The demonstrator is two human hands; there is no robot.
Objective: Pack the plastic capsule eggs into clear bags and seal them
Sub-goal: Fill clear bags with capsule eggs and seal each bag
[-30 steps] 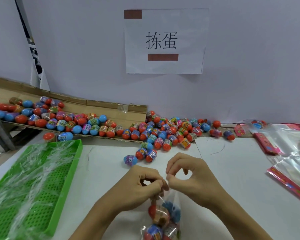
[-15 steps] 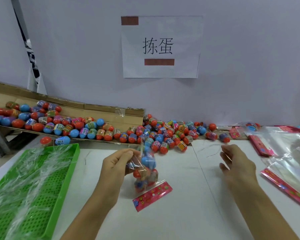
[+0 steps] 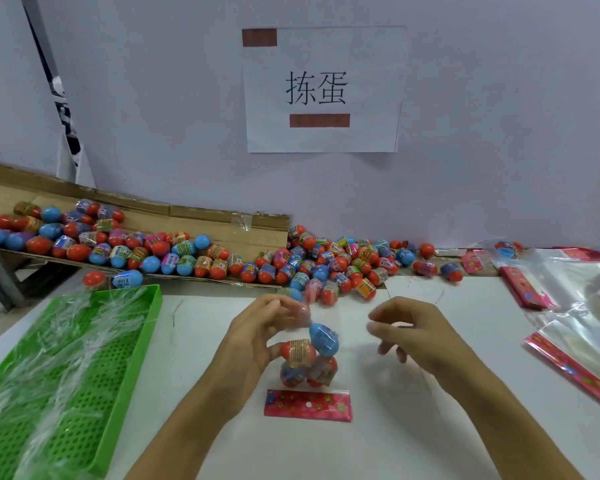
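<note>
White tabletop (image 3: pixel 413 431) underneath it all. At nine o'clock, a green perforated tray (image 3: pixel 94 386) lying flat, crumpled clear film inside. Up at ten to eleven o'clock, a sloped cardboard flap (image 3: pixel 201 225) loaded with capsule eggs (image 3: pixel 118 252), spilling into a loose heap (image 3: pixel 329 266) at twelve o'clock. Over at two to three o'clock, clear bags (image 3: pixel 575 306) with red printed headers, stacked and overlapping. Dead centre, a filled bag (image 3: pixel 307 368), its red header (image 3: pixel 307 406) flat on the surface.

left hand (image 3: pixel 257 336) – fingers curled, pinching | right hand (image 3: pixel 418 332) – loosely curled, holding nothing
</note>
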